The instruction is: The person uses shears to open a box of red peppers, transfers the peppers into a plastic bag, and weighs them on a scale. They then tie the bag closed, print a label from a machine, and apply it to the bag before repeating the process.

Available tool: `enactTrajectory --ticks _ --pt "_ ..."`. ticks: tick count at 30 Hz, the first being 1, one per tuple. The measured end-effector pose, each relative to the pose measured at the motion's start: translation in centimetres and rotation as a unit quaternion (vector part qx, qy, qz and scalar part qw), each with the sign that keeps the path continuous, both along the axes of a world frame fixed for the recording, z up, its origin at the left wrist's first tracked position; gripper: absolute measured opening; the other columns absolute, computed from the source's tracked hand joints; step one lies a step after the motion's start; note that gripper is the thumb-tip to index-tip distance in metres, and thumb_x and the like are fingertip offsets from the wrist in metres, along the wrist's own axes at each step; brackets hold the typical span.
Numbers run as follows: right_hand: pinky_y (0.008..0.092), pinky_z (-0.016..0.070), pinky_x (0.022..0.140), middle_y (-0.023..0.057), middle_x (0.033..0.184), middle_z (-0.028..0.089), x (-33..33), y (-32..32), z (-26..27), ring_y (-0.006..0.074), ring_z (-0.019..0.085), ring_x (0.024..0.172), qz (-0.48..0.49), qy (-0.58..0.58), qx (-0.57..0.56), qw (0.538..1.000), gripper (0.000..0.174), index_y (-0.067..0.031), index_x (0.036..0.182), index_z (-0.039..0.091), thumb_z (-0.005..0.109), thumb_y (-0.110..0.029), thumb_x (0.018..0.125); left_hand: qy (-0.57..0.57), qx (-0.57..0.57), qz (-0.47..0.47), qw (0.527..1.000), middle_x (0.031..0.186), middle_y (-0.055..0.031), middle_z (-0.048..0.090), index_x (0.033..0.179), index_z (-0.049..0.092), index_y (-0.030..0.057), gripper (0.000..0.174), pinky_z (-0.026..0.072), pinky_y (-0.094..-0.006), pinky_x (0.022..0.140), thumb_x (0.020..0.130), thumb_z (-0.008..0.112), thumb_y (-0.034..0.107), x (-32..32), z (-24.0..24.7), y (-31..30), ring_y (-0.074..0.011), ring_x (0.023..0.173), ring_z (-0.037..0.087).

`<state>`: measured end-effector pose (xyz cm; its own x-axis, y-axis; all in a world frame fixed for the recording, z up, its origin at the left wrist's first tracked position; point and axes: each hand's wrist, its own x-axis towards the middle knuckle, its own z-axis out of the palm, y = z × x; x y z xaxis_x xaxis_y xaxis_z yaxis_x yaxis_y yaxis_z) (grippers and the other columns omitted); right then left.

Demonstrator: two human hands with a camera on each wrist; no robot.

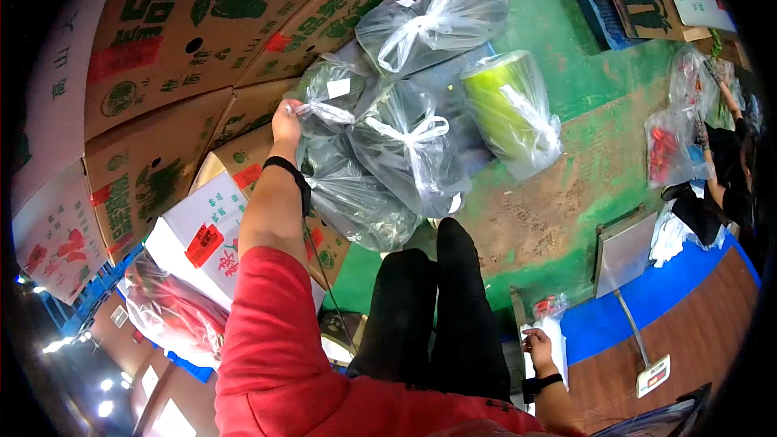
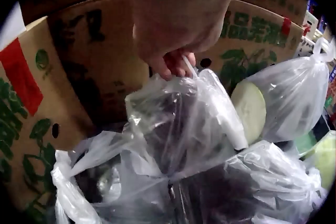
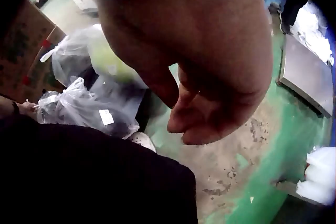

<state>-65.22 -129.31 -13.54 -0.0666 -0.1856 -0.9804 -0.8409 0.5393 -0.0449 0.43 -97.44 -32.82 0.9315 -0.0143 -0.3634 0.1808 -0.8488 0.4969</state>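
Observation:
My left hand (image 1: pixel 286 124) reaches out and pinches the gathered top of a clear plastic bag (image 2: pixel 168 124) that bears a white label. Dark contents show dimly through its film. Around it sit more knotted clear bags: one in front (image 1: pixel 360 202), one to the right (image 1: pixel 413 142) and one farther back (image 1: pixel 441 20). A bagged light-green melon-like vegetable (image 1: pixel 498 105) lies at the right of the group. In the left wrist view, a pale cut face (image 2: pixel 249 111) shows at one bag. My right hand (image 1: pixel 537 350) hangs by my side, fingers loosely bent, holding nothing.
Printed cardboard boxes (image 1: pixel 162 113) stack up along the left, with a white box (image 1: pixel 202 231) nearer me. A metal platform (image 1: pixel 627 252) stands at the right on the green floor (image 1: pixel 550 8). Beyond it another person (image 1: pixel 724 170) handles plastic bags (image 1: pixel 672 133).

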Motion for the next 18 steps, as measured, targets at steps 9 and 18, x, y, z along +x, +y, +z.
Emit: enactTrajectory --ticks 9,18 --pt "0.0229 0.0407 0.048 0.0052 0.065 0.052 0.6 3.2 0.8 0.0122 0.048 0.053 -0.021 -0.091 -0.032 0.995 0.015 -0.0010 0.091 0.054 0.045 -0.009 0.082 -0.013 -0.088 0.035 0.995 0.091 -0.0100 0.059 0.102 0.048 -0.0014 0.027 0.0422 -0.0277 0.074 0.080 0.053 0.013 1.5 8.3 -2.1 -0.0184 0.083 0.055" --pt "0.0283 0.0470 0.069 0.0164 0.113 0.048 25.6 20.4 9.7 0.0194 0.057 0.075 0.302 -0.549 0.019 0.779 0.070 -0.0015 0.124 0.033 0.071 -0.020 0.068 0.235 -0.612 -0.004 0.755 0.093 -0.0134 0.055 0.105 0.046 -0.0034 0.025 0.0428 -0.0304 0.083 0.082 0.049 0.005 -10.1 37.5 -14.3 -0.0209 0.088 0.053"
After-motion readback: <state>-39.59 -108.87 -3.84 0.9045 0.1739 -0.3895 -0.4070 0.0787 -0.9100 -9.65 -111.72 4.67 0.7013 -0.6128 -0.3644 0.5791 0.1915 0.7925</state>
